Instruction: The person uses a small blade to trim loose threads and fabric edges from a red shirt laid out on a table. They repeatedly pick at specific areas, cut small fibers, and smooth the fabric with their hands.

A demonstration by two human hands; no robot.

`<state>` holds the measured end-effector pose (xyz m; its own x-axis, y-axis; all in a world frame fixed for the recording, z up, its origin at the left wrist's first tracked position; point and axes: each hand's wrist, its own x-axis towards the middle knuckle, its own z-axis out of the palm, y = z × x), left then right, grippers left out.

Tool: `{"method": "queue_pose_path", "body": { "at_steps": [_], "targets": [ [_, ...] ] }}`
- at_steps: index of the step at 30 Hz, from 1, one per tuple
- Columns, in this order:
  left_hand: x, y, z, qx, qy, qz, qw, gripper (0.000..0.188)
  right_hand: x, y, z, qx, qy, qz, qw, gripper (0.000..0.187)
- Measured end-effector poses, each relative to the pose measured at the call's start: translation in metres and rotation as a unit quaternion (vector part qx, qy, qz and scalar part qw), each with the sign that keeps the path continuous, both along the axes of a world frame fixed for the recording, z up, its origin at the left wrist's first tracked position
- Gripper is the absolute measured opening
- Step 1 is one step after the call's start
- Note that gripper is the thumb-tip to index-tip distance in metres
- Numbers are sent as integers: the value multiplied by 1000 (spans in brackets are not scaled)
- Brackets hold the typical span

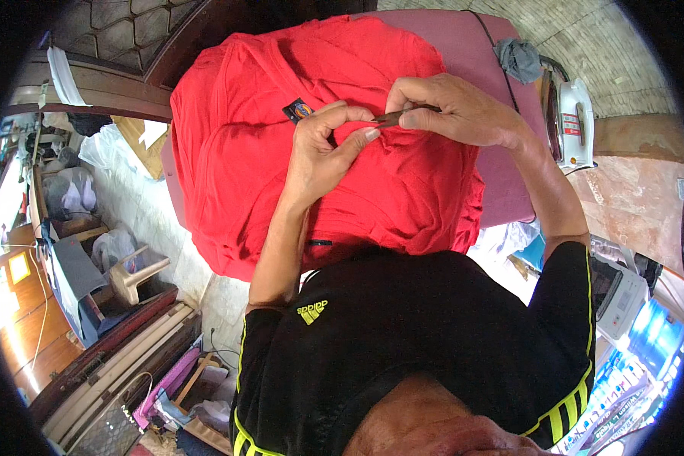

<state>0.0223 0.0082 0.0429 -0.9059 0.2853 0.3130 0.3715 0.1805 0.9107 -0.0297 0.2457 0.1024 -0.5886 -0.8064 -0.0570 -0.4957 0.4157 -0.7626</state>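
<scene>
A red garment (243,167) lies spread in loose folds in front of me, with a small dark label (298,111) sewn on it. Near its upper middle, my left hand (325,148) pinches a bit of the red cloth between thumb and forefinger. My right hand (460,110) is closed round small dark thread snips (391,118), whose pointed tips meet the cloth at the left fingertips. Whether the blades are apart is too small to tell.
Beneath the garment is a mauve padded board (509,171). A grey cloth bundle (518,61) and a white appliance with a handle (576,125) sit at its right. A small wooden stool (137,273) and plastic bags (110,148) are on the left, a grey-white device (618,296) at lower right.
</scene>
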Motion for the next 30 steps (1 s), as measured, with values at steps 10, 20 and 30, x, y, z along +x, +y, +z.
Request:
{"method": "queue_pose_path", "body": {
  "at_steps": [10, 20, 30],
  "targets": [
    [3, -3, -8, 46, -33, -4, 998, 14, -6, -2, -16, -76, -13, 14, 997, 22],
    [2, -2, -6, 107, -63, 6, 992, 11, -1, -1, -9, -89, -61, -21, 994, 21],
    [-1, -14, 1, 206, -251, 11, 946, 10, 23, -17, -27, -322, 149, -327, 876, 26]
  ]
}}
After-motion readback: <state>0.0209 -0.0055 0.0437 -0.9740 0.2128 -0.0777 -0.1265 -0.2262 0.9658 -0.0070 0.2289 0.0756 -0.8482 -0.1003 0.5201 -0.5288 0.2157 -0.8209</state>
